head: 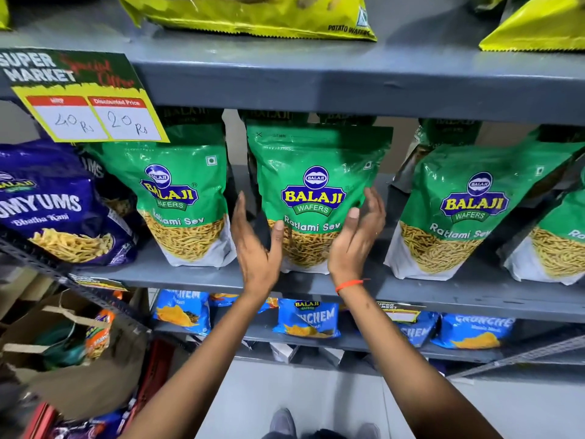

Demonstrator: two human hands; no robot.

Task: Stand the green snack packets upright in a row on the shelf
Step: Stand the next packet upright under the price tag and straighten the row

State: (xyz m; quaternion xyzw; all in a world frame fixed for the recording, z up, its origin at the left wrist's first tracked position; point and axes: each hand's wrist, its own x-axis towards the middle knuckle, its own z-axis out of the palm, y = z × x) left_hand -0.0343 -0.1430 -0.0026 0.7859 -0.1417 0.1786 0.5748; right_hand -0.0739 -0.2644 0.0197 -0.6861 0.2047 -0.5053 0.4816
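From the head camera, much of the scene is cut off or covered. A yellow price sign (85,99) hangs over the top left corner of the left green packet (182,201). The grey shelf (177,275) above hides the tops of more green packets standing behind the front row. At the far right edge a fourth green packet (552,248) is only partly in frame, and the right green packet (456,210) leans to the right against it. A purple snack bag (53,210) at the left is cropped by the frame edge. Blue snack packets (306,318) on the lower shelf are partly hidden by the forearms.

The middle green packet (316,191) stands upright on the shelf, between the left and right ones and apart from both.

The left hand (258,245) is spread, fingers straight, its thumb lying on the packet's lower left front; whether the palm touches the side is hard to tell. The right hand (357,236) is likewise spread and gently cupped against the lower right edge, thumb on the front. Neither hand is closed around the packet. An orange thread (349,285) circles the right wrist.
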